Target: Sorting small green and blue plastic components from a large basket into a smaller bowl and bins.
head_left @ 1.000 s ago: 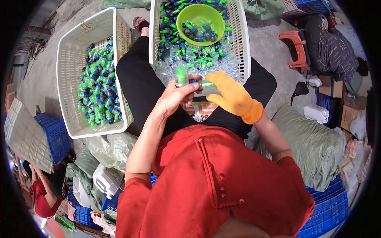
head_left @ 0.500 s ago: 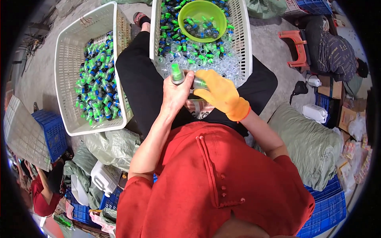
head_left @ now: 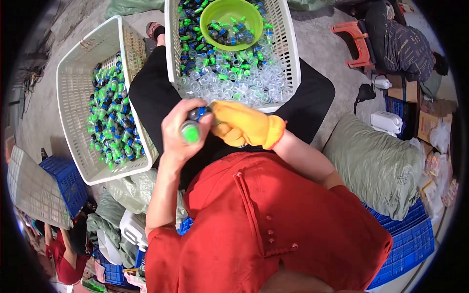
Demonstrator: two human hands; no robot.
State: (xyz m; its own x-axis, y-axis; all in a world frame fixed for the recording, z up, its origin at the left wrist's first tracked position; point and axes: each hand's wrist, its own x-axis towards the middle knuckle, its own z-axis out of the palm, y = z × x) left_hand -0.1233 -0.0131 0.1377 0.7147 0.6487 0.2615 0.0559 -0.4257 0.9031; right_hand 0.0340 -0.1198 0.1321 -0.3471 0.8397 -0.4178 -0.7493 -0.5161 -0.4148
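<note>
My bare left hand (head_left: 175, 132) is closed around a small bottle (head_left: 190, 133) whose green top faces up, ringed by a clear cover. A dark, blue-banded piece (head_left: 199, 113) shows between that hand's fingers and my right hand; I cannot tell whether it belongs to the same bottle. Wearing a yellow-orange glove, my right hand (head_left: 249, 125) is curled shut right beside it, and what its fingers hold is hidden. Both hands are over my lap, at the near edge of a white crate (head_left: 268, 108) with loose clear caps (head_left: 229, 87) and green-topped dark pieces.
A lime-green bowl (head_left: 254, 18) with more pieces sits in that crate. Left of my leg stands another white crate (head_left: 73, 63) of green-topped bottles. A stuffed sack (head_left: 371, 166) lies to my right, with a red stool (head_left: 359, 46) and a bent-over person (head_left: 403, 49) beyond.
My left hand has come nearer and leftward, tipping the green top toward me. My gloved hand has moved nearer and left, its fingers now curled. The whole view has shifted slightly.
</note>
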